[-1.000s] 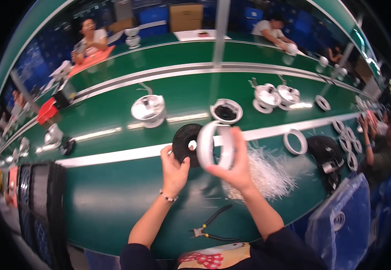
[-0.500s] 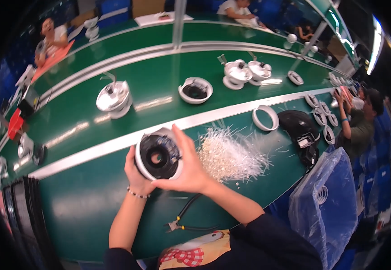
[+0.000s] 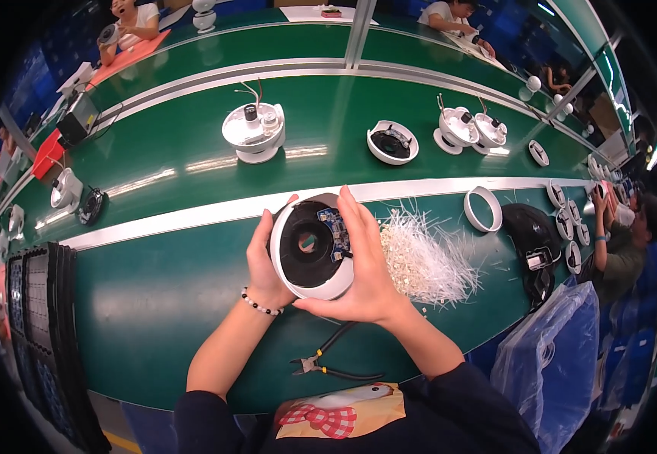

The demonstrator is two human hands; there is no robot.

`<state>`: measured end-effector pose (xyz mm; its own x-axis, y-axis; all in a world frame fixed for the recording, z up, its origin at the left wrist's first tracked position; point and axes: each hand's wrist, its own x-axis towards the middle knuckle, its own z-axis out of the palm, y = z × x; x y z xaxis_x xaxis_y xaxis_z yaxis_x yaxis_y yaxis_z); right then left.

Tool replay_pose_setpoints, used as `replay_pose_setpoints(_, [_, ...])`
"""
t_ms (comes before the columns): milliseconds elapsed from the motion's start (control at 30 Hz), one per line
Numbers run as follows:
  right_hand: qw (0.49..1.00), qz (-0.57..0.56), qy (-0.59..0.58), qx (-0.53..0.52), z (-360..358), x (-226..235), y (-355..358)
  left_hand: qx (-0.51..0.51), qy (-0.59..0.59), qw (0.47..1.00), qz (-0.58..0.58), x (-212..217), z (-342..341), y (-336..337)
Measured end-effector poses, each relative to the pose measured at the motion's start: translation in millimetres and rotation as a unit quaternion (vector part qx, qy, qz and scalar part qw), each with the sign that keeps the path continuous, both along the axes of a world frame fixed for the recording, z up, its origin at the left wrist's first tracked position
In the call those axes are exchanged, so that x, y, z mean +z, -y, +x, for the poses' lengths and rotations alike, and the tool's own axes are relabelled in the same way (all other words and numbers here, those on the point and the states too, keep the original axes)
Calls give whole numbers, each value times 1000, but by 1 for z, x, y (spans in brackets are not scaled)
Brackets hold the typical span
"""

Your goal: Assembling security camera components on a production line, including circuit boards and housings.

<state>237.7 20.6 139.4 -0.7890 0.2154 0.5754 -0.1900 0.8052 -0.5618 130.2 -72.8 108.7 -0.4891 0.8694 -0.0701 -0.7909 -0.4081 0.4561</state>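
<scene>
Between my hands, above the green bench, is a round white housing (image 3: pixel 296 261) with a black inner ring, a hole in its middle and a small blue circuit board (image 3: pixel 334 227). My left hand (image 3: pixel 266 265) grips its left side, a beaded bracelet at the wrist. Around the right side, my right hand (image 3: pixel 372 265) has its fingers along the rim and its thumb underneath. The housing is tilted so its inside faces me. Below it on the bench lie diagonal cutters (image 3: pixel 315 365) with black and yellow handles, jaws to the left.
A heap of cut white cable-tie ends (image 3: pixel 428 261) lies right of my hands, near a white ring (image 3: pixel 483 209) and a black bag (image 3: pixel 529 246). White lamp-like assemblies (image 3: pixel 253 132) stand on the belt ahead. Black trays (image 3: pixel 45 303) are stacked left; a lined blue bin (image 3: pixel 548 363) stands right. Co-workers sit nearby.
My view has swung left, so the bench things sit farther right in the picture. Both hands still hold the housing, turned slightly, with the circuit board showing more clearly.
</scene>
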Motion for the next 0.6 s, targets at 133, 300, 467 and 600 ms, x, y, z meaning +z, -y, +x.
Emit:
replay_pose_setpoints(133, [999,32,-12,6,2,3,0,-16,-40,998,54,2,1,4])
replay_pose_setpoints(300, [994,-22,61,92,3,22,-21,-61,-127,989,38,0,-3,7])
replay_pose_setpoints(467, [994,-58,27,86,1,14,-15,-35,-46,997,51,7,3,1])
replay_pose_setpoints(600, [997,27,39,63,-2,18,-7,-17,-49,996,73,3,2,6])
